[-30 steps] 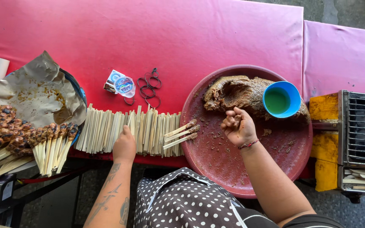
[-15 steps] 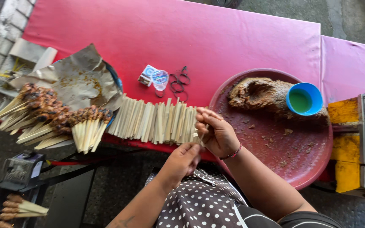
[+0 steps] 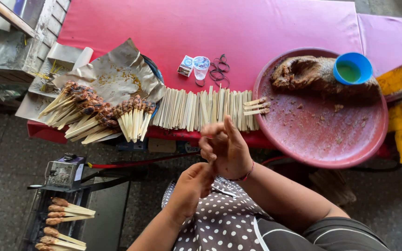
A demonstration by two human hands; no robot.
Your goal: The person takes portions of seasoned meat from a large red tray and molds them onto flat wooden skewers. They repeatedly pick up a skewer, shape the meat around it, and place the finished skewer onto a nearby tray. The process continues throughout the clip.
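My right hand, with a bracelet at the wrist, is raised in front of my body just below the table's edge; its fingers are partly spread and blurred. My left hand is curled against the heel of the right hand. Whatever sits between them is hidden. Just beyond the hands, a row of bare bamboo skewers lies along the table's near edge. To the right, a big round red tray carries a mound of brown minced meat and a blue cup.
Finished meat skewers lie on brown paper at the left. A small clear cup, a small box and black rubber bands sit on the pink tablecloth. More skewers rest on a grill at lower left.
Both hands have pulled back from the skewer row and the tray and come together in front of my body. The camera has shifted, showing more of the left side.
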